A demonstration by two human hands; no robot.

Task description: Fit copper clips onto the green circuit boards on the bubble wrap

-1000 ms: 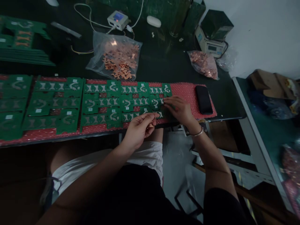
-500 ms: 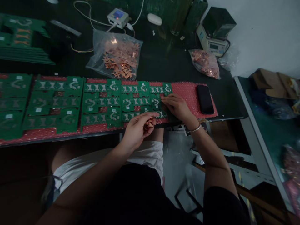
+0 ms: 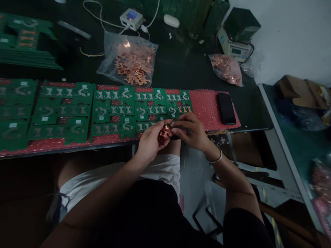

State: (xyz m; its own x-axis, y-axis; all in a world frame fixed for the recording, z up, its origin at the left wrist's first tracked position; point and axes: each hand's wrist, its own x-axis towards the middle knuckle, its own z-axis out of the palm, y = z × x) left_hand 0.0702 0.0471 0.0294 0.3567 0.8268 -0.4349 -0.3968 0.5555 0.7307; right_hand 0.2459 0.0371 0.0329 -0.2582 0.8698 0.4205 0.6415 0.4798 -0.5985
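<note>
My left hand (image 3: 150,139) is cupped around a heap of small copper pieces (image 3: 164,134), palm up by the table's front edge. Thumb and fingers of my right hand (image 3: 190,131) are drawn together at the heap's right side; what is between their tips is too small to make out. Just beyond both hands lies the rightmost green circuit board (image 3: 178,98), partly covered by them. Copper pieces (image 3: 184,109) show on its middle strip. More green circuit boards (image 3: 113,110) lie in a row to the left, with silvery pads.
Pink bubble wrap (image 3: 205,106) lies under the boards, with a black phone (image 3: 226,108) at its right end. Behind are a clear bag of copper pieces (image 3: 134,65), a second bag (image 3: 226,69), a small display box (image 3: 131,19) with cables, and a board stack (image 3: 28,57) at left.
My right hand has moved from the rightmost board back toward me, to the copper pieces in my left hand. Copper pieces on that board's middle strip are now uncovered. My left hand stays nearly still.
</note>
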